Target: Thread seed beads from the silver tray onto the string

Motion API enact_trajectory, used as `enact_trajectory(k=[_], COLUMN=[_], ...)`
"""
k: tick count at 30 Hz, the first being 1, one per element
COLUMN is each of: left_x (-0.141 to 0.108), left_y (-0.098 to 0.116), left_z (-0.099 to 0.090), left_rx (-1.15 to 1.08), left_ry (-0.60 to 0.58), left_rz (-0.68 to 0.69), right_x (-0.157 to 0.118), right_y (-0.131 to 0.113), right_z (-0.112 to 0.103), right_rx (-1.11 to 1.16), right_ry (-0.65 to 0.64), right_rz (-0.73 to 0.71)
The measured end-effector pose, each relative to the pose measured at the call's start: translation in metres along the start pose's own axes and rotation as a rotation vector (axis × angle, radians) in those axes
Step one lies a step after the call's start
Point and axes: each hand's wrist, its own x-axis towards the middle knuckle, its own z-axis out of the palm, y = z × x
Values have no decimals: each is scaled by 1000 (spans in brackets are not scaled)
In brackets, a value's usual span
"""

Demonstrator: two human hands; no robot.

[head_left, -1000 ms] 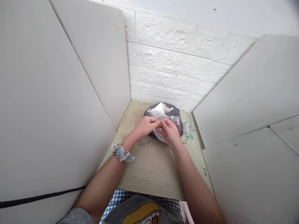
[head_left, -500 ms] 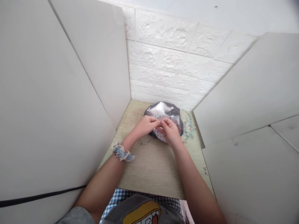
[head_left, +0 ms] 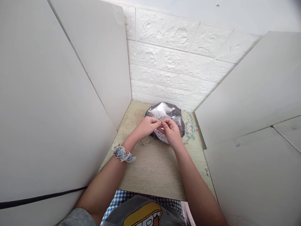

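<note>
Over a silvery bag [head_left: 164,109] holding many small colourful beads, my left hand [head_left: 150,125] and my right hand [head_left: 171,131] meet fingertip to fingertip. Both are closed in a pinch, thumb against fingers. Whatever sits between the fingertips is too small to make out. On the wooden tabletop right of the bag lie strands of pale green and blue beads [head_left: 190,128]. A pale beaded loop [head_left: 145,142] rests below my left hand, partly covered by it. The bag's near side is partly hidden behind my hands.
White panels [head_left: 101,62] rise on the left, and another panel [head_left: 254,84] stands on the right. A white brick-patterned wall [head_left: 174,59] closes the back. Small shiny bits [head_left: 206,172] lie near the right edge of the wooden tabletop [head_left: 152,172].
</note>
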Motion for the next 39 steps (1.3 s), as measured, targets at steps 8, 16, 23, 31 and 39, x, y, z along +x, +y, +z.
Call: enact_trajectory(k=[8,16,23,31,39], left_x=[-1,1,3,2,3], left_y=[2,-5,-10,-7,-8], left_z=[0,-1,-1,-1,-2], left_rx=[-5,34,33,17,4], left_ry=[9,-7,-22,-20,-21], left_rz=[-10,29,55,44,47], right_x=[-1,-2,-4,-3,-8], right_y=[-2,-3,-6,-5,-5], right_z=[0,0,0,-2,-2], right_rx=[-55,-148,-170,-204,-812], right_ry=[-4,4,37,30,139], right_rz=[-8,-46,-27,-57,-489])
